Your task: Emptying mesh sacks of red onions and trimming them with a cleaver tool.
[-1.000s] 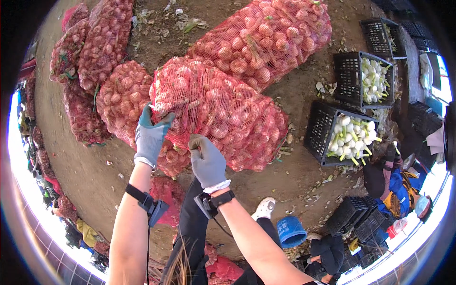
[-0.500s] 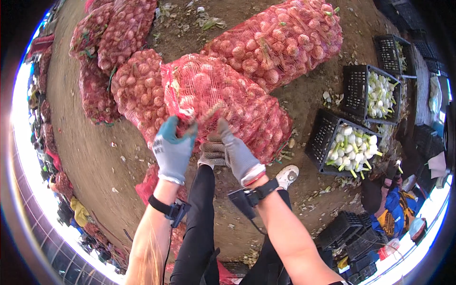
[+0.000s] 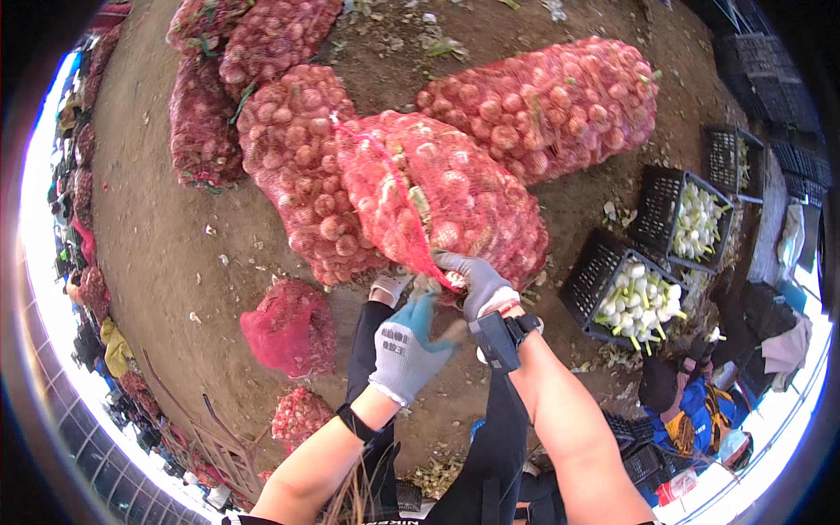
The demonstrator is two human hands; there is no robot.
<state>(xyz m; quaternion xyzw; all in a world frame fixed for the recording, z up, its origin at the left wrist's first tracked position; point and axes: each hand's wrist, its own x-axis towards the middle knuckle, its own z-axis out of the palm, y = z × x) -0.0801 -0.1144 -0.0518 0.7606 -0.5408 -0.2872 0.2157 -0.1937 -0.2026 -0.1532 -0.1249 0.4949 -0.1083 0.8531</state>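
Note:
A red mesh sack (image 3: 446, 188) full of what look like garlic bulbs lies in front of me, a seam of bunched mesh running down its near left side. My right hand (image 3: 481, 284), in a grey glove, is closed on the gathered mesh at the sack's near end. Just left of it, my left hand (image 3: 411, 346), in a grey glove with blue-green fingertips, is close to the same end. Its fingers are partly smeared by motion, so their grip is unclear.
Another filled mesh sack (image 3: 560, 109) lies beyond, and one (image 3: 306, 175) leans alongside on the left. A smaller red sack (image 3: 289, 328) sits near my leg. Black crates (image 3: 591, 284) of white bulbs with green stems stand right. A person in blue (image 3: 700, 411) is at lower right.
The near end of the sack has shifted right and toward me. My left hand has moved right and down, my right hand right and slightly down. The view has also shifted.

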